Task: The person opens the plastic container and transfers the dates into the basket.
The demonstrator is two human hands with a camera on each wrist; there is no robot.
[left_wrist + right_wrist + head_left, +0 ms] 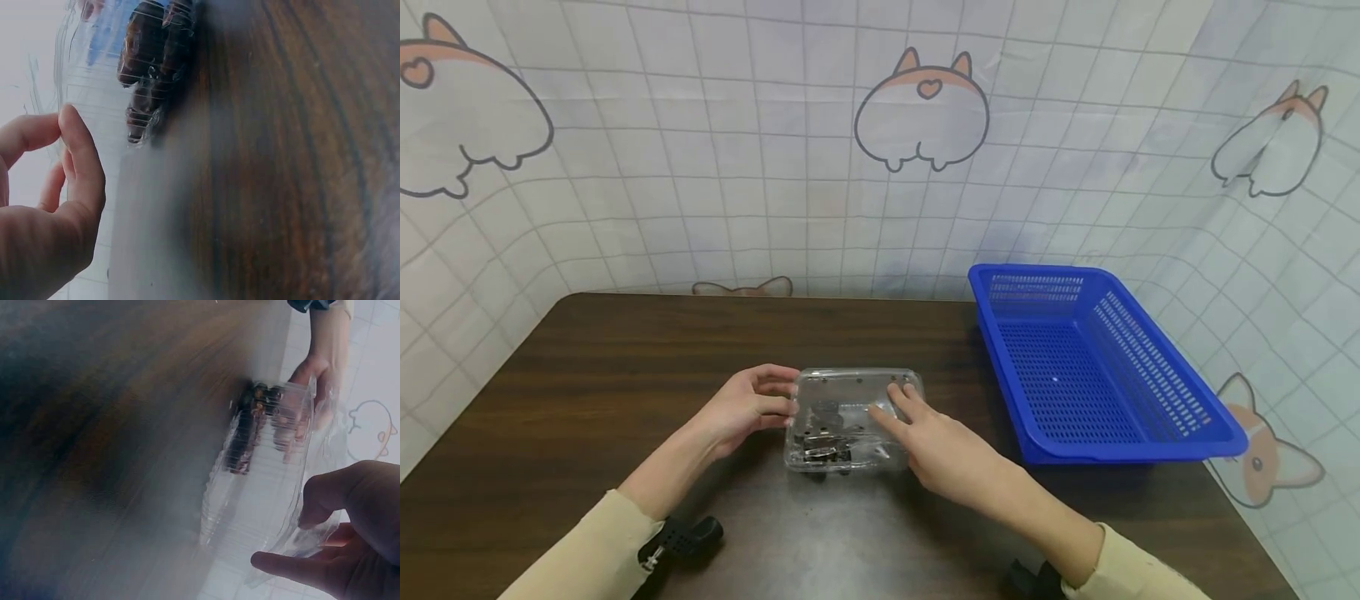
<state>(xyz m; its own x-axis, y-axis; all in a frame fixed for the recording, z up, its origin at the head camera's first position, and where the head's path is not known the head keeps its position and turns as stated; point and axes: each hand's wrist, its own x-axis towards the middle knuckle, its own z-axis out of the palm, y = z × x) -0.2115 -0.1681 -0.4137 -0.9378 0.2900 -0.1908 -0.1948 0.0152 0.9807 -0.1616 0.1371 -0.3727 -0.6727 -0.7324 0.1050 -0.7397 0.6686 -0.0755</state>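
A clear plastic clamshell box (857, 417) lies on the table before me, with several dark brown, glossy pieces (142, 44) inside. At its left edge, my left hand (752, 410) has its fingers bent and pinches the rim between thumb and fingertip. My right hand (943, 450) lies over the box's right end, its fingers spread and resting on the lid. In the right wrist view, fingertips of that hand touch the lid's edge near one corner, and the dark pieces are bunched at the far end, toward the left hand.
A blue slotted basket (1060, 450) stands right of the box, on the right part of the dark wooden table (625, 358). Behind it hangs a white gridded cloth (775, 167) with dog drawings. A black strap device (681, 537) sits at the left wrist.
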